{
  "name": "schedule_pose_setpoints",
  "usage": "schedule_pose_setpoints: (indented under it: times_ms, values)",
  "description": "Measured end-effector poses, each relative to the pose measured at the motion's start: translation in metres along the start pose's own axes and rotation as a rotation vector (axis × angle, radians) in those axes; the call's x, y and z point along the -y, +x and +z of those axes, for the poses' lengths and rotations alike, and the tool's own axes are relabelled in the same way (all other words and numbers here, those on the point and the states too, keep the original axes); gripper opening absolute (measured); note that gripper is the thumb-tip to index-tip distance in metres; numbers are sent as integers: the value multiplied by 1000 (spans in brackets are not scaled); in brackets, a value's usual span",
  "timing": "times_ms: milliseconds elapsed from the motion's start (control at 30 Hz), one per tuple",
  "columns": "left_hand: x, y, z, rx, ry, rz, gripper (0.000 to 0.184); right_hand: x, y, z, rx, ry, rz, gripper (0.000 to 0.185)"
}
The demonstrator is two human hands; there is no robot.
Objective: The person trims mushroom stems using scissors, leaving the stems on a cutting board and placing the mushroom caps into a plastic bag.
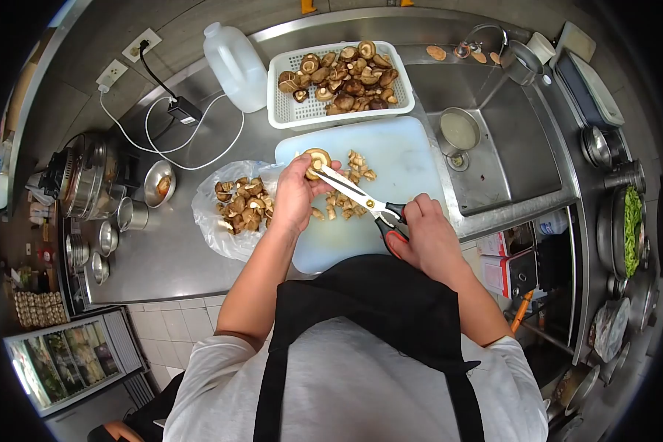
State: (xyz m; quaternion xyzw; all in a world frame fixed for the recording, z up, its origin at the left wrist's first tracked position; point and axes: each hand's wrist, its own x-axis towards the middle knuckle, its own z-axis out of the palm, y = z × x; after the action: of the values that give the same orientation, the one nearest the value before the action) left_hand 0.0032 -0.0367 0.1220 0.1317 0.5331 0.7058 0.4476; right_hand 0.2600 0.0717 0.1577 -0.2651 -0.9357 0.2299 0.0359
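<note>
Over a pale cutting board (409, 162), my left hand (296, 193) holds a brown mushroom (317, 160) with its gills and stem facing up. My right hand (429, 234) grips scissors (353, 193) by their black and red handles. The slightly parted blades reach the mushroom's stem. Small cut pieces (344, 205) lie on the board beneath and beyond the blades. Left of the board, a clear plastic bag (212, 234) holds many brown mushrooms. A white perforated basket (291, 116) at the board's far side is heaped with whole mushrooms.
A plastic jug (236, 70) stands left of the basket. White cable (171, 151) loops over the counter near metal bowls (159, 184). The sink (519, 155) at right holds a pot (459, 131). Another person's arm (121, 431) shows at lower left.
</note>
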Motion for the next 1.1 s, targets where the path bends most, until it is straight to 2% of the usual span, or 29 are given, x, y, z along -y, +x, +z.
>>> schedule_pose_setpoints:
  times_ms: [200, 300, 367, 700, 900, 1100]
  values:
    - [-1, 2, -9, -22, 59, -60, 42, -8, 2, 7, 2, -2, 40, 39]
    - [-1, 5, -17, 5, 81, -84, 42, -12, 2, 5, -34, -24, -17, 41]
    - [-1, 5, -14, -21, 90, -64, 41, -7, -2, -1, -127, -28, -72, 44]
    - [-1, 0, -3, -127, 126, 5, 36, -8, -7, 1, -154, -60, -79, 45]
    - [-2, 2, -10, -21, 226, -42, 36, -10, -3, -7, -122, -43, -74, 45]
    - [-15, -1, -7, -20, 360, -52, 37, -16, -2, -8, -64, -39, -45, 41]
